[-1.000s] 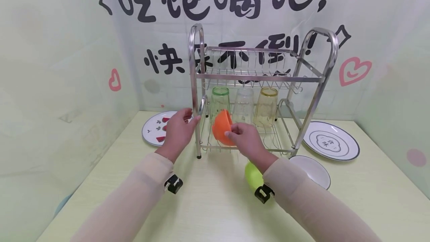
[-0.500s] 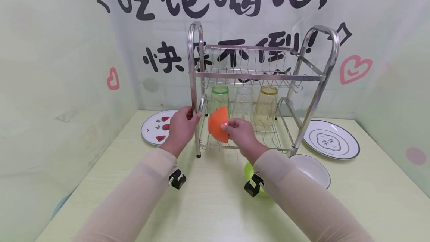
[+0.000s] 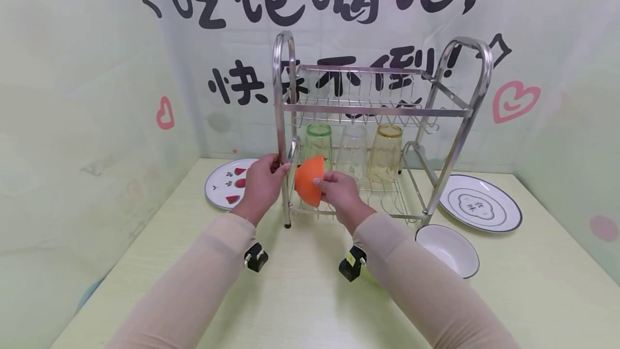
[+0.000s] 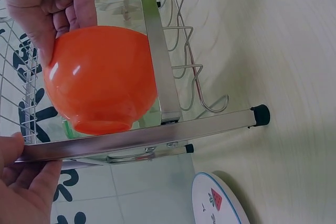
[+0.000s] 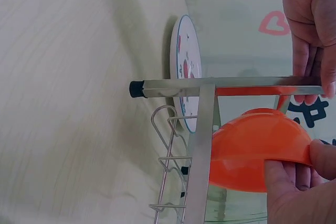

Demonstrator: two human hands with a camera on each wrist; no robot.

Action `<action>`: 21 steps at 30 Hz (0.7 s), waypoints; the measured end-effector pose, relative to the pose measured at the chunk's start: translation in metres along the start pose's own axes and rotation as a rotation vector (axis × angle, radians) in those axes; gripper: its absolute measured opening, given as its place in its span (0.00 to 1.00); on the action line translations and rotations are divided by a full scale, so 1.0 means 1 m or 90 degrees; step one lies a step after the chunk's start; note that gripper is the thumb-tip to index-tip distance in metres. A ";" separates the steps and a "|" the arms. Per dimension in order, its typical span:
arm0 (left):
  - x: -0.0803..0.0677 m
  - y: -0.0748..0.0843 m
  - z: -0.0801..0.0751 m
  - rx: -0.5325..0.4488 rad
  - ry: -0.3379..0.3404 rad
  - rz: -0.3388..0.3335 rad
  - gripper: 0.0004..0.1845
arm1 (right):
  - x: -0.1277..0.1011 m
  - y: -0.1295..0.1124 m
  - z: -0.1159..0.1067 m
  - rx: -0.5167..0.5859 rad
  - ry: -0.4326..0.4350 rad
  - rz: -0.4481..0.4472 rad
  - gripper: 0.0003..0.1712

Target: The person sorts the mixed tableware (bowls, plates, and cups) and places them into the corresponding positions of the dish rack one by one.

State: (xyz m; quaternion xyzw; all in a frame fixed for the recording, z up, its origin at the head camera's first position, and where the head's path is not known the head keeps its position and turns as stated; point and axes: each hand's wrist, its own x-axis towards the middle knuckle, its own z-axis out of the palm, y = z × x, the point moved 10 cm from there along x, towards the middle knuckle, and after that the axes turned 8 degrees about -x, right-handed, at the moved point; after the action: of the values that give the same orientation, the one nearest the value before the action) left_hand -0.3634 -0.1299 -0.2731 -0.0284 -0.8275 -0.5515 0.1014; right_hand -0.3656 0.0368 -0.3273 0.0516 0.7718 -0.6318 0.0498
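Observation:
My right hand [image 3: 334, 186] pinches the rim of an orange bowl [image 3: 308, 179], tilted on its side over the left end of the lower shelf of a steel dish rack [image 3: 378, 109]. The bowl [image 4: 100, 80] fills the left wrist view, its base toward the rack's front-left post, and the same bowl [image 5: 257, 150] shows in the right wrist view. My left hand [image 3: 263, 182] grips that post [image 3: 280, 117]. Three upturned glasses stand at the back of the shelf: green [image 3: 317, 141], clear [image 3: 352, 147], amber [image 3: 385, 152].
A watermelon-print plate [image 3: 226, 183] lies left of the rack, and a black-rimmed plate [image 3: 479, 210] lies right. A white bowl [image 3: 448, 249] sits at front right. A lime-green bowl [image 3: 367, 273] is mostly hidden behind my right forearm. Walls close in on three sides.
My right hand has carried the orange bowl left and slightly up, closer to the post. The right forearm now covers most of the lime-green bowl. The left hand kept its grip.

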 end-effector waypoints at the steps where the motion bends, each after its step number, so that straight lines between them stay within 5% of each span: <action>1: 0.000 0.000 0.000 0.001 0.001 0.001 0.15 | 0.001 0.001 0.001 0.007 -0.002 0.004 0.15; 21: 0.001 0.003 0.001 0.025 -0.007 0.016 0.16 | 0.007 0.010 0.010 0.045 -0.012 0.044 0.15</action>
State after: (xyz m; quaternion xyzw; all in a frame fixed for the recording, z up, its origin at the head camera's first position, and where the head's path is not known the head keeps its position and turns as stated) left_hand -0.3635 -0.1283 -0.2705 -0.0400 -0.8385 -0.5334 0.1042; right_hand -0.3714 0.0293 -0.3399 0.0742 0.7463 -0.6570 0.0768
